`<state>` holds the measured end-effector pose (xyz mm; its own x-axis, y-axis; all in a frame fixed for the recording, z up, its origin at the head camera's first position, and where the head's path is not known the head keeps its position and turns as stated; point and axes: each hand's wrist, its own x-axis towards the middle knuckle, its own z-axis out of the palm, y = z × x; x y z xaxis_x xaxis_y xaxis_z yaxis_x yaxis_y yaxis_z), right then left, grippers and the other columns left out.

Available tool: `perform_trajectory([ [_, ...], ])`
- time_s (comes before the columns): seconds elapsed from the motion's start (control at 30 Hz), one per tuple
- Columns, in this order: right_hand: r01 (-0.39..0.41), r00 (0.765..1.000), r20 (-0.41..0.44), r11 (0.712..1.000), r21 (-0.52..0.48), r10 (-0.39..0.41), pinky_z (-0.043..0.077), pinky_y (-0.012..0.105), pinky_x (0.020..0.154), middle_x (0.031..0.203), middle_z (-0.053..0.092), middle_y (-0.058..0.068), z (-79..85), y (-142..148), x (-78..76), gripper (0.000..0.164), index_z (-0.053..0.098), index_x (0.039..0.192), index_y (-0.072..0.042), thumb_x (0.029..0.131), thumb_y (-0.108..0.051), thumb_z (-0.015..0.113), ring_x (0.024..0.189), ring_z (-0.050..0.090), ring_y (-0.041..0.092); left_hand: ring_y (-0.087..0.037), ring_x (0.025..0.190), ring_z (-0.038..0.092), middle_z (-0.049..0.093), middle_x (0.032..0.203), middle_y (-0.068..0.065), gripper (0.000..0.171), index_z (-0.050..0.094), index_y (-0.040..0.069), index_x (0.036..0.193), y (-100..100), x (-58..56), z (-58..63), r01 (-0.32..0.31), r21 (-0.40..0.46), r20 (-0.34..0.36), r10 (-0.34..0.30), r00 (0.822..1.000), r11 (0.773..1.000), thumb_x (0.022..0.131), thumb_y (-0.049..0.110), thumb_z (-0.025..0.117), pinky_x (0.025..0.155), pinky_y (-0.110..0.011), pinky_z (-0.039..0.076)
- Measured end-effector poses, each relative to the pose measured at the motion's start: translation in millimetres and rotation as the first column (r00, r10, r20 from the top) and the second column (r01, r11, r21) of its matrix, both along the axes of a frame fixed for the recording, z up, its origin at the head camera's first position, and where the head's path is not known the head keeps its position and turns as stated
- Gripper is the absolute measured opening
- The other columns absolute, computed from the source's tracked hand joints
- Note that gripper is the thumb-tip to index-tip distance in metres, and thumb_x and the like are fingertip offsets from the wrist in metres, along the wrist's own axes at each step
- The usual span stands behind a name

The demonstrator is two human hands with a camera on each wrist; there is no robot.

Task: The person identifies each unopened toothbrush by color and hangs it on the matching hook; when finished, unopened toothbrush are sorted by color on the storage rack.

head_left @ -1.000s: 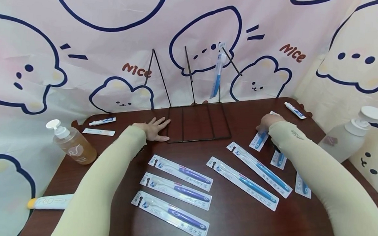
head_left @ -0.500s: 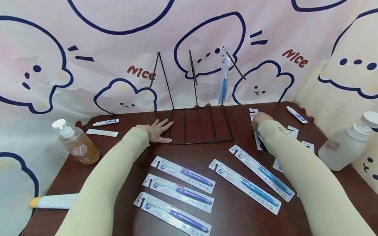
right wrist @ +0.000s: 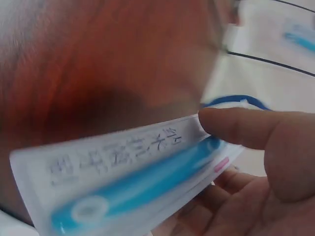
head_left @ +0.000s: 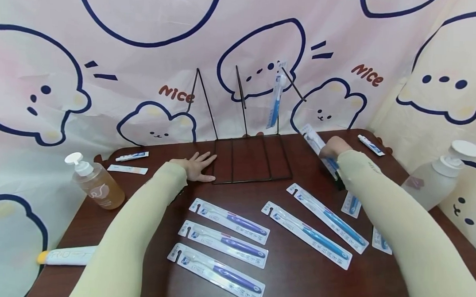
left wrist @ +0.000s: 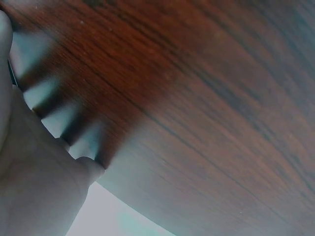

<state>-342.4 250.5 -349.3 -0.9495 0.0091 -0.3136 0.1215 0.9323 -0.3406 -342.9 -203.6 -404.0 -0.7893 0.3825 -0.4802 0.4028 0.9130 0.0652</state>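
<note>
My right hand (head_left: 336, 148) pinches a packaged blue toothbrush (head_left: 313, 139), thumb on the front of the pack and fingers behind it. In the right wrist view the blue handle (right wrist: 147, 184) shows through the clear blister, and the pack is tilted above the table. To the left, my left hand (head_left: 196, 168) rests on the table with fingers spread, fingertips right at the left side of a black wire rack (head_left: 232, 161). From the rack's right prong hangs another packaged blue toothbrush (head_left: 276, 101).
Packaged purple toothbrushes (head_left: 231, 220) and blue ones (head_left: 308, 235) lie at the front. More blue packs (head_left: 352, 205) lie under the right forearm. A pump bottle (head_left: 98, 184) and toothpaste tubes (head_left: 131, 156) stand or lie left; a white pump bottle (head_left: 434, 181) stands right.
The right hand has picked up a packaged blue toothbrush from the right side of the table and tilted its top end up towards the rack. The left hand stays beside the rack.
</note>
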Motion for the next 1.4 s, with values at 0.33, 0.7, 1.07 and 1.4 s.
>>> perform_trajectory([
  [0.33, -0.086, 0.979, -0.203, 0.953, -0.291, 0.027, 0.04, 0.063, 0.08, 0.124, 0.047, 0.028, 61.3, 8, 55.0, 0.055, 0.038, 0.134, 0.0, 0.091, -0.027, 0.058, 0.105, 0.051, 0.048, -0.033, 0.137, -0.01, -0.016, 0.152, 0.001, 0.09, -0.012, 0.033, 0.146, -7, -5.9, -1.5, -0.012, 0.006, 0.025, 0.011, 1.0, 1.0, 0.081, 0.074, 0.036, 0.102, -0.062, 0.008],
  [0.7, -0.25, 0.891, -0.452, 0.873, -0.42, 0.037, 0.042, 0.061, 0.081, 0.128, 0.048, 0.02, 67.5, -31, 116.2, 0.057, 0.037, 0.138, -0.006, 0.091, -0.03, 0.057, 0.107, 0.054, 0.04, -0.033, 0.137, -0.009, -0.014, 0.153, 0.001, 0.09, -0.01, 0.032, 0.147, -4, -3.8, 5.8, -0.02, 0.004, 0.022, 0.02, 1.0, 1.0, 0.082, 0.072, 0.037, 0.102, -0.062, 0.008],
  [1.07, -0.31, 0.861, -0.507, 0.835, -0.455, 0.043, 0.044, 0.056, 0.082, 0.13, 0.048, 0.015, 59.9, -58, 110.1, 0.052, 0.04, 0.136, -0.008, 0.091, -0.025, 0.059, 0.11, 0.053, 0.034, -0.035, 0.137, -0.009, -0.013, 0.153, -0.002, 0.089, -0.009, 0.029, 0.147, -2, -4.0, 3.4, -0.005, 0.029, 0.007, 0.004, 1.0, 1.0, 0.083, 0.069, 0.038, 0.1, -0.065, 0.008],
  [1.4, -0.279, 0.882, -0.47, 0.844, -0.457, 0.037, 0.044, 0.055, 0.082, 0.131, 0.048, 0.015, 53.3, -62, 96.0, 0.053, 0.038, 0.137, -0.009, 0.091, -0.028, 0.058, 0.11, 0.053, 0.033, -0.035, 0.136, -0.011, -0.015, 0.152, -0.001, 0.09, -0.011, 0.03, 0.147, 2, -6.3, 0.6, -0.006, 0.032, 0.037, 0.005, 0.999, 0.999, 0.083, 0.069, 0.039, 0.101, -0.064, 0.007],
])
